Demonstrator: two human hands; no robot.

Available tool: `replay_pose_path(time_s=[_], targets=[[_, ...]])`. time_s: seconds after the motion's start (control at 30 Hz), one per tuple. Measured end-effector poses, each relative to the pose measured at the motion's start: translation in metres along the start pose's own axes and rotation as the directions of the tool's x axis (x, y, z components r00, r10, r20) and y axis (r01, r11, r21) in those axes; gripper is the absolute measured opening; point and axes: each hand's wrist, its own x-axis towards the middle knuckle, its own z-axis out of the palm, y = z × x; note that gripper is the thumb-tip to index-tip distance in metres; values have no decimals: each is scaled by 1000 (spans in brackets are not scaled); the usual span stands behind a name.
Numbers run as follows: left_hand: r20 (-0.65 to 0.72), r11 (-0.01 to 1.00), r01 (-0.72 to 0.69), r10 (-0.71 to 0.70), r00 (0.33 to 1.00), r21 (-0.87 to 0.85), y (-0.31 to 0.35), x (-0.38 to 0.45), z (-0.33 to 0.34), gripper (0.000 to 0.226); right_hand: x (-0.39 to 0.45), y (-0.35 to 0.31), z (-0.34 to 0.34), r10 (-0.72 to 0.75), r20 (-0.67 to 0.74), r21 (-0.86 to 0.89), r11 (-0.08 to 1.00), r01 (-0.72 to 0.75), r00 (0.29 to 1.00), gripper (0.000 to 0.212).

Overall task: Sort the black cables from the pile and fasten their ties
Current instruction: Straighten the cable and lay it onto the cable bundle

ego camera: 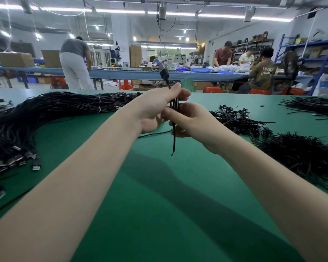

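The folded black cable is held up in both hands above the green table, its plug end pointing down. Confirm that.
Not quite. In the head view both hands, left and right, grip the folded black cable above the green table, but its plug end points up.

A factory assembly floor, a cable workshop. Long green counter in front, heaped with black cables in tied bundles at left and loose tangles of ties at right. Beyond, a second long blue-topped counter loaded with cardboard boxes, blue trays and bagged goods. Several workers bent or seated there on orange stools. Blue steel shelving stacked with stock along the right wall. Rows of strip lights and bare ducts overhead; small machines at the back.
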Motion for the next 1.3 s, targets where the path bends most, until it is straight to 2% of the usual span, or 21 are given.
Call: replay_pose_path(time_s=[0.13, 0.27, 0.37, 0.4, 0.43, 0.47, 0.5, 0.57, 0.6, 0.67, 0.83, 0.9, 0.93, 1.0, 1.03, 1.1, 1.13, 1.17, 1.2, 1.27, 1.3], targets=[[-55, 999, -47, 48, 997, 26, -2, 2, 5, 42, 1, -1, 3, -137, -54, -360, 927, 108, 989, 31], [-126, 1000, 15, -13, 992, 8, -11, 7, 16, 37, 7, 18, 9, -174, -177, -719, 695, -6, 969, 23], [-126, 993, 102, -95, 988, 52, -25, 7, 21, 32, 9, 36, 2, -23, -197, -723, 678, -129, 980, 18], [-173, 979, 89, -57, 983, 183, -32, 7, 21, 31, 11, 41, -4, 64, -172, -714, 679, -169, 983, 23], [-222, 914, 36, 61, 973, 405, -40, 10, 18, 30, 11, 46, -9, 152, -148, -699, 683, -212, 977, 29], [-226, 747, -41, 252, 941, 664, -48, 14, 15, 25, 10, 49, -14, 221, -115, -679, 694, -239, 968, 34], [-150, 497, -85, 413, 898, 863, -54, 16, 14, 23, 9, 52, -19, 262, -68, -652, 718, -241, 963, 37], [161, 28, -199, 482, 861, 980, -66, 21, 15, 52, 5, 53, -26, 287, 57, -624, 758, -190, 956, 37], [288, -116, -265, 436, 853, 957, -73, 22, 16, 57, 3, 52, -28, 310, 108, -605, 775, -185, 945, 37], [420, -261, -339, 383, 823, 904, -84, 20, 18, 49, 0, 49, -36, 382, 206, -550, 807, -216, 901, 36], [550, -402, -384, 489, 677, 831, -99, 6, 26, 24, -18, 49, -60, 451, 374, -522, 825, -218, 811, 35], [606, -477, -391, 481, 634, 787, -104, 3, 35, 5, -29, 52, -65, 449, 367, -611, 776, -153, 815, 34], [617, -506, -377, 483, 621, 776, -107, 2, 39, 8, -32, 54, -68, 421, 350, -700, 711, -65, 837, 34], [607, -528, -338, 499, 618, 779, -109, 0, 46, 14, -36, 56, -74, 325, 331, -867, 475, 150, 886, 37], [603, -523, -332, 524, 601, 785, -109, 1, 49, 15, -38, 55, -78, 269, 327, -924, 294, 246, 906, 36], [575, -475, -334, 584, 572, 814, -109, 3, 57, 13, -37, 54, -83, 126, 382, -914, -94, 394, 915, 28], [539, -426, -334, 608, 583, 841, -108, 3, 60, 12, -35, 52, -84, 68, 431, -876, -206, 436, 900, 25], [489, -363, -328, 626, 608, 872, -110, 2, 59, 11, -31, 50, -86, 41, 461, -851, -262, 455, 887, 25], [411, -286, -295, 608, 679, 912, -113, 3, 56, 11, -27, 44, -91, 42, 446, -852, -284, 439, 894, 26], [196, -96, -171, 470, 861, 981, -122, 4, 37, 17, -17, 32, -116, 107, 276, -908, -297, 296, 955, 31], [95, 54, -128, 414, 905, 990, -127, 5, 24, 19, -14, 26, -134, 169, 143, -926, -326, 193, 975, 33]])
